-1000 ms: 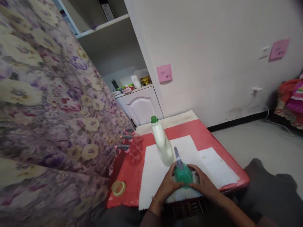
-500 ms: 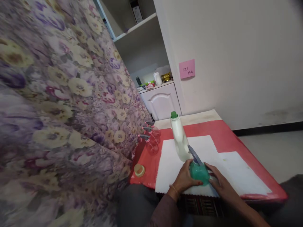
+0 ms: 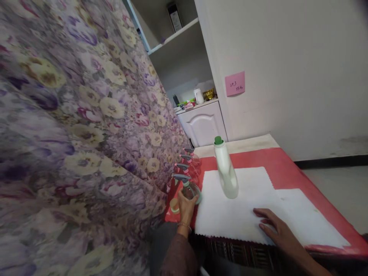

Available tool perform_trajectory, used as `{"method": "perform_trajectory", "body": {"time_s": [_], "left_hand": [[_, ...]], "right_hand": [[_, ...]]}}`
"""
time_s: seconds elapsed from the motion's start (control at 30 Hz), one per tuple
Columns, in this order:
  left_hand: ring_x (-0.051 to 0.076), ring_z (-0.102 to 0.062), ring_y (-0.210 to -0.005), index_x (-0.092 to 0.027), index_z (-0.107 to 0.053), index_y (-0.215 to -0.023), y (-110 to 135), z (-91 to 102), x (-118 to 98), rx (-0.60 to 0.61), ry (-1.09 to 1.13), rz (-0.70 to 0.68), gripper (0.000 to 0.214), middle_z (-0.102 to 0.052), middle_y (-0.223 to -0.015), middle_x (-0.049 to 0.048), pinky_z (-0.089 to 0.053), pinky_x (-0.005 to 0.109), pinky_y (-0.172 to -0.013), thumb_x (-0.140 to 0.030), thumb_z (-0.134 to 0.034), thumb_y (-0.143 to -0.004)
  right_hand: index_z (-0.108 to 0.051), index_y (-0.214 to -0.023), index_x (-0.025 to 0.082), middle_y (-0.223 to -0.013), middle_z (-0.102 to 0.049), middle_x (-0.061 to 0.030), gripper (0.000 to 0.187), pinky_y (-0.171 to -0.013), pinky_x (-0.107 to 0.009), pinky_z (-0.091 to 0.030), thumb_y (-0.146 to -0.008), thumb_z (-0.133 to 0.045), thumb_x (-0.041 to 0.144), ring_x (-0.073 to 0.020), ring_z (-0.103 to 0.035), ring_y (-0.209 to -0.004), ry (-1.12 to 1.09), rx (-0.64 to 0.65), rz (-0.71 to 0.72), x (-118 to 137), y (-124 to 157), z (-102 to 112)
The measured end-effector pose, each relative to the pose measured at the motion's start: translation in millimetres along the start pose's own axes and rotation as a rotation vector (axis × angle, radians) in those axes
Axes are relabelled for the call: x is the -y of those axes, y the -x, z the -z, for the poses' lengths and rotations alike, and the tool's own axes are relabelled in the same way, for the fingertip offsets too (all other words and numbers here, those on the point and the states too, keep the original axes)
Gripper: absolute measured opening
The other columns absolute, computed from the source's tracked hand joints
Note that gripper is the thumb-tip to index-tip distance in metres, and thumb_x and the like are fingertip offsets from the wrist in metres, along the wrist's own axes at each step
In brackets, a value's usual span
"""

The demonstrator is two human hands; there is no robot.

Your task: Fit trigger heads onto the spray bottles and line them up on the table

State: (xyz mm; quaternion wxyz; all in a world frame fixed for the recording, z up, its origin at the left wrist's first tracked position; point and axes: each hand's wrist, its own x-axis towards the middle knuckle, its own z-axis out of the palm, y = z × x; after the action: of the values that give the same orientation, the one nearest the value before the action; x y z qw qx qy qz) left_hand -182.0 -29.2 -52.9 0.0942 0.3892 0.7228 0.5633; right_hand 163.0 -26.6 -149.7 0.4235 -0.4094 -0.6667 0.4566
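Observation:
My left hand (image 3: 185, 205) is closed around a small green spray bottle (image 3: 192, 190) with a grey trigger head, at the left edge of the red table (image 3: 276, 161). It stands in line with several pink spray bottles (image 3: 191, 165) beside the floral cloth. My right hand (image 3: 273, 226) lies flat and open on the white cloth (image 3: 250, 203), holding nothing. A tall white bottle with a green cap (image 3: 225, 170) stands upright on the cloth between my hands.
A floral purple fabric (image 3: 71, 126) fills the left side, right against the table. A round green-rimmed lid (image 3: 174, 205) lies by my left hand. Behind stand a white cabinet (image 3: 202, 122) with small items, shelves, and a wall with a pink note (image 3: 235, 83).
My left hand carried the green spray bottle from the cloth's front middle to the table's left edge. My right hand let go of it and now rests flat on the cloth.

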Motion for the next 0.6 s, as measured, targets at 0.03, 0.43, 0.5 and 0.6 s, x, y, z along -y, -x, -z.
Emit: {"method": "perform_trajectory", "body": {"time_s": [0.03, 0.43, 0.5, 0.6], "left_hand": [[0.024, -0.061, -0.103, -0.023, -0.047, -0.112, -6, -0.1, 5, -0.034, -0.028, -0.004, 0.062, -0.058, -0.111, 0.0065, -0.047, 0.044, -0.095, -0.019, -0.079, -0.059], [0.027, -0.057, -0.112, -0.021, -0.045, -0.105, -29, -10.9, 45, -0.13, -0.149, -0.03, 0.057, -0.057, -0.109, 0.007, -0.042, 0.045, -0.102, -0.02, -0.079, -0.06], [0.026, -0.057, -0.112, -0.021, -0.045, -0.108, -29, -10.5, 48, -0.119, -0.142, -0.031, 0.057, -0.059, -0.11, 0.0071, -0.043, 0.044, -0.101, -0.02, -0.079, -0.062], [0.026, -0.057, -0.114, -0.022, -0.045, -0.112, -28, -11.1, 51, -0.108, -0.131, -0.037, 0.059, -0.06, -0.113, 0.0073, -0.042, 0.044, -0.102, -0.021, -0.078, -0.064]], "right_hand": [[-0.062, -0.12, 0.023, -0.124, -0.064, -0.0098, 0.04, -0.095, -0.043, -0.052, -0.085, -0.057, 0.041, -0.0273, -0.063, -0.108, 0.002, 0.002, 0.002, 1, 0, 0], [-0.063, -0.116, 0.022, -0.117, -0.07, -0.0115, 0.04, -0.095, -0.042, -0.052, -0.084, -0.055, 0.045, -0.0277, -0.065, -0.108, 0.01, 0.028, -0.04, 3, -2, -2], [-0.063, -0.116, 0.022, -0.116, -0.07, -0.0116, 0.04, -0.095, -0.042, -0.053, -0.084, -0.055, 0.044, -0.0279, -0.066, -0.107, 0.008, 0.036, -0.037, 4, -2, -3], [-0.064, -0.115, 0.023, -0.111, -0.072, -0.0112, 0.039, -0.092, -0.042, -0.054, -0.083, -0.057, 0.044, -0.0283, -0.067, -0.104, 0.003, 0.029, -0.028, 5, -2, -4]]}}
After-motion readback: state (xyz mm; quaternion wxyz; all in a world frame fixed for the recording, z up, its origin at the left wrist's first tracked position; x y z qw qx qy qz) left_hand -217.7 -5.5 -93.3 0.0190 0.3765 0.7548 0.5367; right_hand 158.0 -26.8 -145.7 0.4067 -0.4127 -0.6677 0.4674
